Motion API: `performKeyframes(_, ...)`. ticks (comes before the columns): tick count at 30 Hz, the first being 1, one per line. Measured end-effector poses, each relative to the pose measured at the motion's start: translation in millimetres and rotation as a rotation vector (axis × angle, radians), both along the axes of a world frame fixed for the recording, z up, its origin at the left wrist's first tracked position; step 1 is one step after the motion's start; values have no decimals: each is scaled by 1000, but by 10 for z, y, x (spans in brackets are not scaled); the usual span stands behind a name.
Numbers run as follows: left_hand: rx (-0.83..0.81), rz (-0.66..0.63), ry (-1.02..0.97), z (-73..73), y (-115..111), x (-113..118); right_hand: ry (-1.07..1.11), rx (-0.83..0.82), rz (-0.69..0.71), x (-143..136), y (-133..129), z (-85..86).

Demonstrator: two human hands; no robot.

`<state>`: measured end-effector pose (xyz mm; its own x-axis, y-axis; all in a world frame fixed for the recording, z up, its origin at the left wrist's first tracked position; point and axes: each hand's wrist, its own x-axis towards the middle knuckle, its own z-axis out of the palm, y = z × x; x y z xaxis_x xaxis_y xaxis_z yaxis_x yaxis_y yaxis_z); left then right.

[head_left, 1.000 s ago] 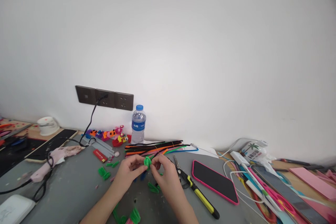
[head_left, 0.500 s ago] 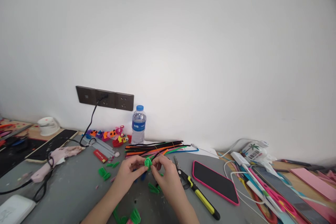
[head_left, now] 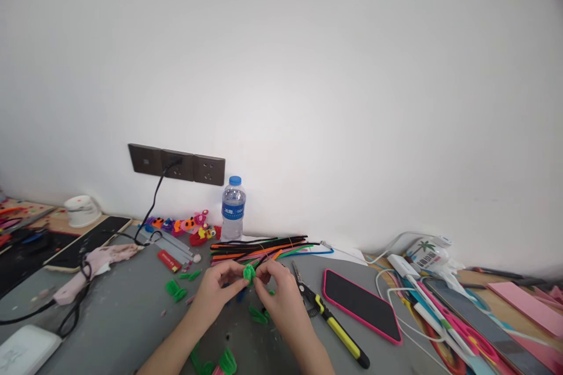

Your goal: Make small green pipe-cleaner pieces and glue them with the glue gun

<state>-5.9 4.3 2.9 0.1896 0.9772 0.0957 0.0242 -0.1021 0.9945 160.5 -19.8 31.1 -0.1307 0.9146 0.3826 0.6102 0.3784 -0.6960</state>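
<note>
Between my two hands, just above the grey mat, is a small bundle of bent green pipe cleaner (head_left: 248,273). My left hand (head_left: 217,287) pinches its left side with thumb and forefinger. From the right, the fingertips of my right hand (head_left: 278,288) close on the same bundle. Below the hands lie a folded green pipe cleaner piece (head_left: 257,315) and a larger green piece (head_left: 227,361) with some pink beside it. Another folded green piece (head_left: 175,290) rests to the left. Straight behind is a pile of coloured pipe cleaners (head_left: 259,248).
Yellow-black pliers (head_left: 341,334) and a pink-edged phone (head_left: 361,306) lie to the right. A water bottle (head_left: 233,211) stands at the wall beside small pipe cleaner figures (head_left: 187,224). Leftward are a pink glue gun (head_left: 94,266) with its cord and a red box (head_left: 169,261).
Almost nothing differs. Both hands keep their hold on the green bundle, and the whole view has shifted very slightly.
</note>
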Motion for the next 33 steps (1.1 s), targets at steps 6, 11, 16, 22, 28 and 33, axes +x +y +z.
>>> performKeyframes(6, 0, -9, 3, 47, -15, 2, 16, -5, 16, 0, -1, 5)
performKeyframes(11, 1, 2, 12, 49, -12, 4, 20, 33, 14, 1, 8, -8)
performKeyframes(16, 9, -6, 11, 28, -5, 2, 37, 16, 17, -3, 14, -15)
performKeyframes(22, 15, -12, 16, -5, -1, -8, 46, 3, 16, -3, 6, -24)
performKeyframes(28, 19, -5, 7, -34, 11, -12, 45, -4, 15, 4, 10, -28)
performKeyframes(33, 8, -3, 6, -25, 8, 1, 38, 4, 17, 5, 15, -34)
